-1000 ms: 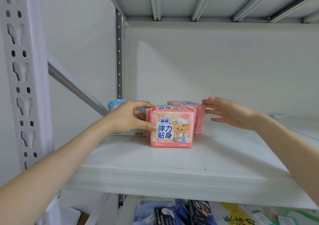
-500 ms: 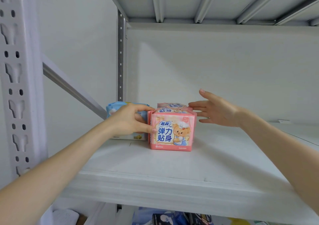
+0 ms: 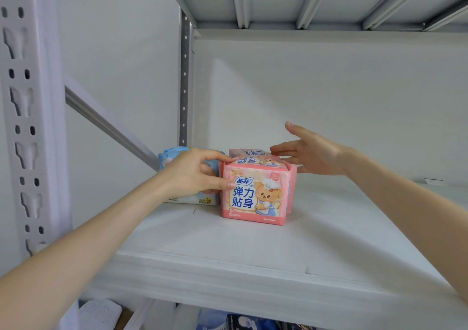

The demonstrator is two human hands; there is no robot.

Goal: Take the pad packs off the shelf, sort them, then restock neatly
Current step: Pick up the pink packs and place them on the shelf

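Toward the shelf's (image 3: 253, 253) back-left corner, the left hand (image 3: 192, 175) pinches the front pink pack's (image 3: 255, 198) left edge, with the thumb on its face and the forefinger on top. The right hand (image 3: 311, 152), fingers straight, flanks the rear pink pack (image 3: 249, 152) — a blue pack (image 3: 172, 155) crowds the left.

A person reaches onto a white shelf (image 3: 253, 253). The left hand (image 3: 192, 175) pinches the top left corner of a pink pack (image 3: 255, 198) showing a cartoon bear. The right hand (image 3: 314, 152), fingers straight, is at a rear pack (image 3: 249, 152) behind it. A blue pack (image 3: 172, 155) stands just left.
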